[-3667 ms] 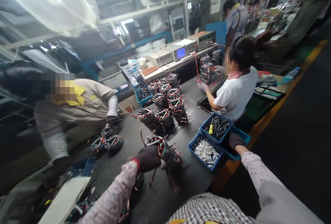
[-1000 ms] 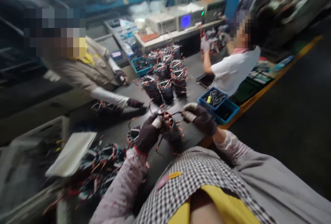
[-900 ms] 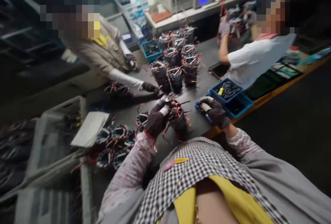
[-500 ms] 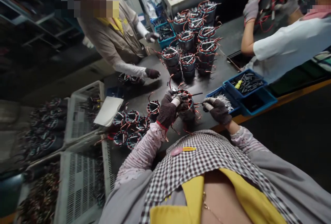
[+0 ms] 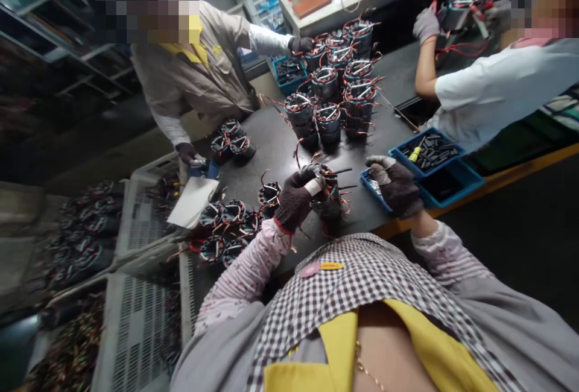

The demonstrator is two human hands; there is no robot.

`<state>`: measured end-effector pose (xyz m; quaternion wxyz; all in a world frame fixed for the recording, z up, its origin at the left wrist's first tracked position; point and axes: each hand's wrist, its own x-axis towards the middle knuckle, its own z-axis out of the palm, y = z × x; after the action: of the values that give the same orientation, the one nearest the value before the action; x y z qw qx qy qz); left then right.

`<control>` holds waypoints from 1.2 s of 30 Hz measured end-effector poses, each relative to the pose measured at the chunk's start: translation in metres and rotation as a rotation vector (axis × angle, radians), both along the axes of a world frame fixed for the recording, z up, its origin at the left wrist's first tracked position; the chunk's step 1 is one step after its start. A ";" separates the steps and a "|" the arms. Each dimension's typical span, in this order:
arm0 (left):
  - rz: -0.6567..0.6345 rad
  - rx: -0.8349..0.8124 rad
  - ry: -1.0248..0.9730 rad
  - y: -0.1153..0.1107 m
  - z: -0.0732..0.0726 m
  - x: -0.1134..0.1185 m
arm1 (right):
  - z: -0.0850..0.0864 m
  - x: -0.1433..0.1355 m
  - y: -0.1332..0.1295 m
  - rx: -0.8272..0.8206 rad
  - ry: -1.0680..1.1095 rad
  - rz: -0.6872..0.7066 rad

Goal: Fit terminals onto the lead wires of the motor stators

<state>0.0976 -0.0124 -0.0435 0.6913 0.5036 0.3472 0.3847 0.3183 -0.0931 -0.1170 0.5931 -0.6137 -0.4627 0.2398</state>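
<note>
A dark wound stator (image 5: 329,214) stands upright on the bench close to my apron, with orange wires and thin black sleeves sticking out to its right. My left hand (image 5: 296,198), in a dark glove with pale taped fingertips, is closed at the stator's top edge, pinching its wires. Just right of it, my right hand (image 5: 394,188) is over the small blue bin of white pieces (image 5: 374,186). Its fingers are curled together, and whatever lies between them is hidden. Several smaller stators (image 5: 235,210) sit left of my left hand.
Stacked stators (image 5: 328,117) stand ahead. A blue bin of black sleeves (image 5: 432,149) adjoins another blue bin (image 5: 452,186) at the right edge. White paper (image 5: 192,202) and plastic crates (image 5: 136,313) are on the left. Co-workers (image 5: 208,78) (image 5: 502,78) are across and at right.
My right hand has moved right, from the stator's wires to the bin of white pieces. My left hand stays at the stator. The co-worker's hands have shifted to the stacked stators and the paper.
</note>
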 end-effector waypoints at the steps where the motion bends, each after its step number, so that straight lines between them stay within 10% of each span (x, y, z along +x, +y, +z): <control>1: -0.033 0.023 0.008 -0.002 0.003 0.002 | 0.013 -0.002 -0.004 0.037 0.041 0.029; 5: -0.124 0.058 0.045 -0.005 0.011 0.008 | 0.055 -0.021 -0.008 0.070 0.122 0.294; 9: -0.067 0.117 0.143 -0.001 0.006 0.003 | 0.055 -0.029 -0.008 0.014 0.224 0.366; 17: 0.047 0.066 0.071 -0.002 -0.008 0.002 | 0.020 -0.017 -0.015 -0.018 0.516 0.179; 27: 0.182 -0.027 -0.047 -0.001 -0.013 0.003 | -0.088 0.005 0.009 -0.336 0.489 0.088; 36: 0.232 -0.024 -0.030 -0.004 -0.014 0.004 | -0.116 -0.002 0.025 -0.322 0.505 0.062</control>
<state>0.1012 -0.0166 -0.0574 0.6533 0.4460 0.3973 0.4652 0.3159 -0.0681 -0.2330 0.5770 -0.6064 -0.2751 0.4730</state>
